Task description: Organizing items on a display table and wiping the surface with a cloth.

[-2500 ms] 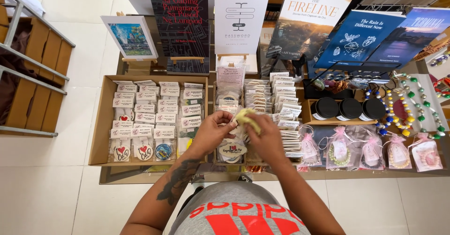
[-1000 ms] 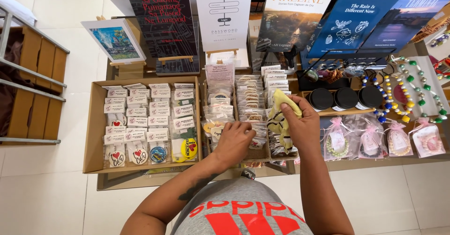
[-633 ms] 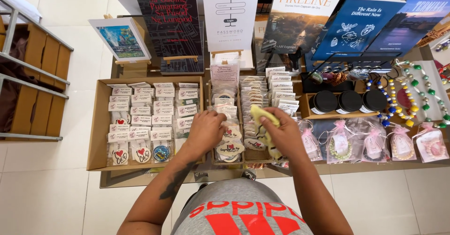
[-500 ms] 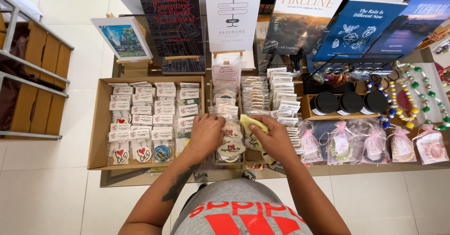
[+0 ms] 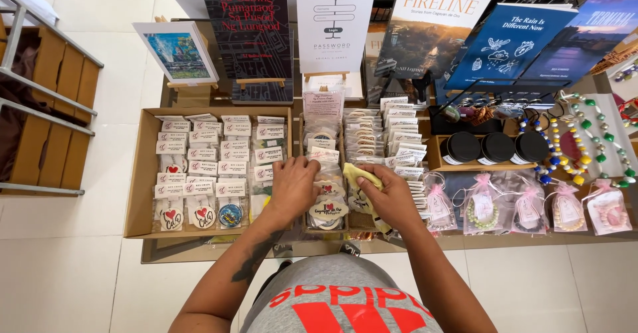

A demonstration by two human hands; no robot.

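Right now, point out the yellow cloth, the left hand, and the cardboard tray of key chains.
yellow cloth (image 5: 354,174), head view, upper fold above the fingers.
left hand (image 5: 293,187), head view, back of the hand.
cardboard tray (image 5: 141,173), head view, bare left wall.

Pale tiled floor (image 5: 66,266), wooden rack (image 5: 46,107) at left (bright, even light).

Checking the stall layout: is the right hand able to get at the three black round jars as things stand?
Probably yes. The right hand, holding a yellow cloth, is near the black jars, with only low packets between.
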